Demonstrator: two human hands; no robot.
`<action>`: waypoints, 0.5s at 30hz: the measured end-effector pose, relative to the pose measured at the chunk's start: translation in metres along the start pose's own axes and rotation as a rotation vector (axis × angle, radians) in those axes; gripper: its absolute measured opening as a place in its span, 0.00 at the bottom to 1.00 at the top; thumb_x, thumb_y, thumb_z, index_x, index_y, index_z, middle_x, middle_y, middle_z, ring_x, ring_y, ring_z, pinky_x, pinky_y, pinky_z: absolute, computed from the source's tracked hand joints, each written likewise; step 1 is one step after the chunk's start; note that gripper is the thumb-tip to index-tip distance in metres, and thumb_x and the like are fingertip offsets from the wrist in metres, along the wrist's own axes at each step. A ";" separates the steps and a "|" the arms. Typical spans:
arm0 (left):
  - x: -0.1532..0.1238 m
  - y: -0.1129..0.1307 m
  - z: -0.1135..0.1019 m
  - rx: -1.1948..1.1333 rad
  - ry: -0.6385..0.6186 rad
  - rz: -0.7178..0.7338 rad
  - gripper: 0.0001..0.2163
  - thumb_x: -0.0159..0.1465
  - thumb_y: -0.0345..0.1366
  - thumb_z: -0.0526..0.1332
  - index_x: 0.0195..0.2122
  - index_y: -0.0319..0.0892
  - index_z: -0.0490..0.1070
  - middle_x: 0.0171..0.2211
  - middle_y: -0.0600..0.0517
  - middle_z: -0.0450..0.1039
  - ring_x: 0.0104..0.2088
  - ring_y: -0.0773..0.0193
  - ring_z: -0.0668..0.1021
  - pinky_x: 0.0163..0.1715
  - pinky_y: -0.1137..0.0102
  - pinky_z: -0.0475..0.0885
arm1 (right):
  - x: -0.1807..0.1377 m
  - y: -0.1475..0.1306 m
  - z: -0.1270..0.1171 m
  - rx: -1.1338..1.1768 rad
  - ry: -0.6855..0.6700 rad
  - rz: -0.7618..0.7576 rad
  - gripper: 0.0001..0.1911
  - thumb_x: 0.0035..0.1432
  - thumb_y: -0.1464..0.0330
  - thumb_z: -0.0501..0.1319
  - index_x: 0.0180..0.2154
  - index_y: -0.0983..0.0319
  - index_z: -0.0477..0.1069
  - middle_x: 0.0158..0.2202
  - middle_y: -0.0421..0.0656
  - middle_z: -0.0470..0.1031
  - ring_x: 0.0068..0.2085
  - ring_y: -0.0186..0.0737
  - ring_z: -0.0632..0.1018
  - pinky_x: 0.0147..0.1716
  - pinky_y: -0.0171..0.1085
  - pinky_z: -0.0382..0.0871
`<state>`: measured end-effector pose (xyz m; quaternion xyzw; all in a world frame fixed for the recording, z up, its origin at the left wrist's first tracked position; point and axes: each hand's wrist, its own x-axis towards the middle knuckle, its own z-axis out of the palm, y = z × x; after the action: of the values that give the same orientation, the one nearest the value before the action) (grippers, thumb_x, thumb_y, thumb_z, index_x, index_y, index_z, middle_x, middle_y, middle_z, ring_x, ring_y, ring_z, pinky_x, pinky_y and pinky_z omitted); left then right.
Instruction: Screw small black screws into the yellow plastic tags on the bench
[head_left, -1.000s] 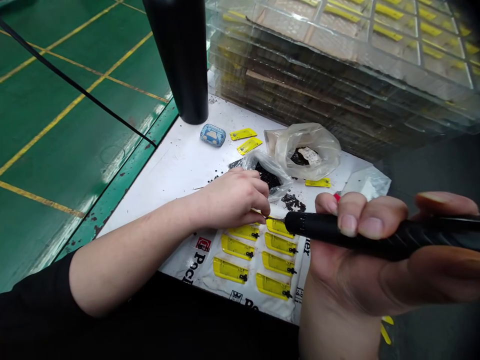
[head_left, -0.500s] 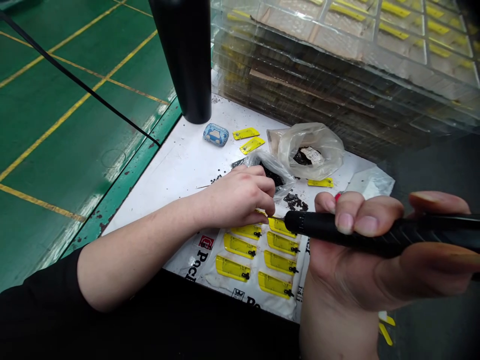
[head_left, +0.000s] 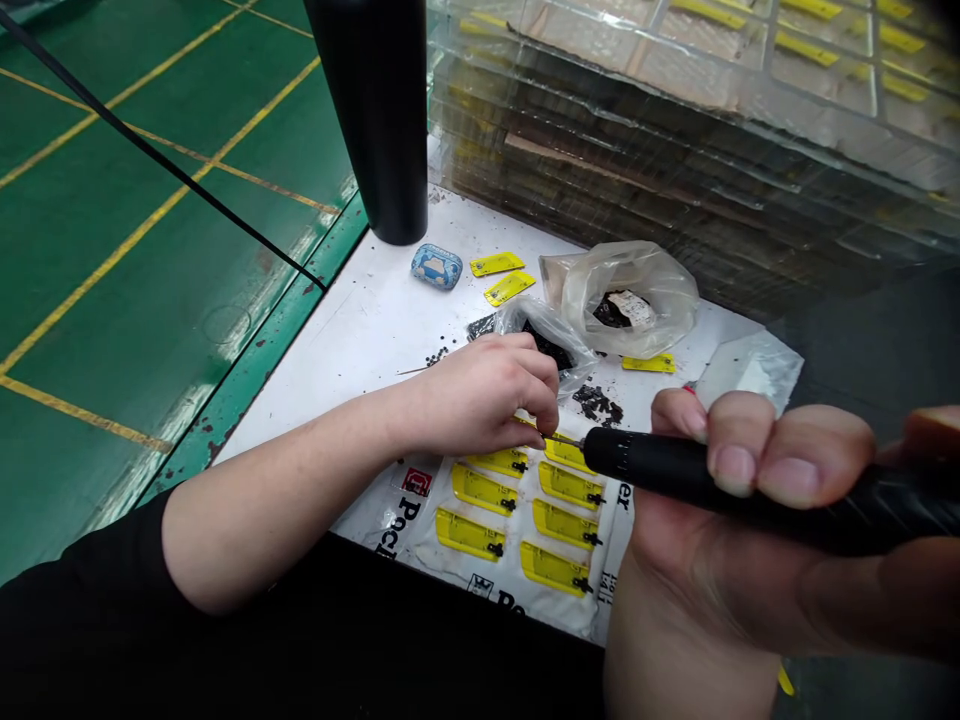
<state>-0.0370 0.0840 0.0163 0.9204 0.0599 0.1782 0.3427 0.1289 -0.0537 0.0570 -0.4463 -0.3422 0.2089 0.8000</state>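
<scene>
My right hand (head_left: 757, 540) is wrapped round a black electric screwdriver (head_left: 712, 480) held nearly level, its thin bit pointing left at a yellow plastic part (head_left: 564, 452). My left hand (head_left: 480, 395) lies curled on the table, fingertips pinched at the same spot, pressing on a yellow part that is mostly hidden under it. Below them, several yellow parts (head_left: 517, 520) with small black clips lie in two columns on a white printed bag (head_left: 405, 515).
Two clear plastic bags (head_left: 630, 295) holding small black pieces sit behind my hands, with loose black bits (head_left: 598, 405) scattered nearby. A small blue tin (head_left: 436, 266), two loose yellow parts (head_left: 501, 276), a black post (head_left: 375, 110) and stacked clear trays (head_left: 675, 120) stand further back. The table edge drops to green floor on the left.
The view has shifted slightly; both hands sit a little further right in the picture. The screwdriver bit stays at the yellow part under my left fingertips.
</scene>
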 end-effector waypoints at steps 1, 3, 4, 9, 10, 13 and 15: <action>0.000 0.000 0.000 -0.010 -0.001 0.000 0.02 0.70 0.35 0.72 0.40 0.45 0.86 0.42 0.50 0.83 0.46 0.57 0.77 0.51 0.62 0.73 | 0.001 0.000 0.001 -0.006 0.007 -0.005 0.22 0.43 0.50 0.85 0.39 0.46 0.83 0.21 0.28 0.58 0.21 0.33 0.61 0.31 0.44 0.76; 0.001 0.000 0.000 -0.031 -0.007 0.002 0.02 0.71 0.35 0.72 0.40 0.45 0.86 0.42 0.50 0.83 0.46 0.57 0.77 0.52 0.62 0.74 | 0.001 0.000 0.002 -0.004 0.000 -0.003 0.22 0.43 0.50 0.84 0.39 0.45 0.83 0.21 0.28 0.58 0.21 0.33 0.61 0.32 0.43 0.77; 0.001 0.000 0.001 -0.041 -0.009 0.003 0.03 0.71 0.35 0.72 0.40 0.45 0.86 0.42 0.50 0.83 0.46 0.57 0.77 0.52 0.61 0.74 | 0.001 0.000 0.002 0.008 -0.009 -0.012 0.23 0.42 0.50 0.85 0.39 0.46 0.84 0.21 0.28 0.58 0.21 0.33 0.61 0.32 0.43 0.77; -0.001 0.000 0.001 -0.066 -0.008 0.000 0.02 0.70 0.34 0.72 0.41 0.46 0.86 0.42 0.49 0.84 0.47 0.57 0.78 0.53 0.61 0.75 | -0.003 -0.004 0.006 -0.033 0.003 -0.046 0.22 0.42 0.54 0.86 0.39 0.48 0.84 0.22 0.29 0.56 0.22 0.33 0.61 0.33 0.43 0.77; -0.001 0.000 0.000 -0.068 -0.003 0.007 0.02 0.69 0.33 0.72 0.40 0.46 0.86 0.42 0.49 0.84 0.47 0.57 0.78 0.52 0.61 0.75 | -0.003 -0.004 0.007 -0.052 0.007 -0.039 0.21 0.43 0.55 0.85 0.39 0.48 0.84 0.22 0.29 0.55 0.22 0.33 0.61 0.32 0.43 0.76; 0.000 0.003 0.001 -0.072 0.015 0.029 0.03 0.67 0.30 0.72 0.39 0.45 0.86 0.40 0.50 0.83 0.46 0.57 0.79 0.51 0.61 0.75 | -0.007 -0.006 0.008 -0.042 0.013 -0.038 0.21 0.45 0.55 0.85 0.40 0.48 0.84 0.24 0.30 0.53 0.23 0.33 0.61 0.33 0.43 0.76; -0.001 0.009 0.003 -0.050 0.032 0.016 0.02 0.66 0.30 0.72 0.37 0.43 0.86 0.39 0.50 0.83 0.44 0.57 0.80 0.51 0.61 0.76 | -0.010 -0.007 0.003 -0.022 0.013 -0.021 0.22 0.45 0.52 0.84 0.41 0.47 0.83 0.25 0.31 0.54 0.23 0.33 0.62 0.35 0.44 0.77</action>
<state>-0.0367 0.0755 0.0202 0.9091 0.0533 0.1972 0.3629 0.1195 -0.0621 0.0608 -0.4526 -0.3440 0.1940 0.7995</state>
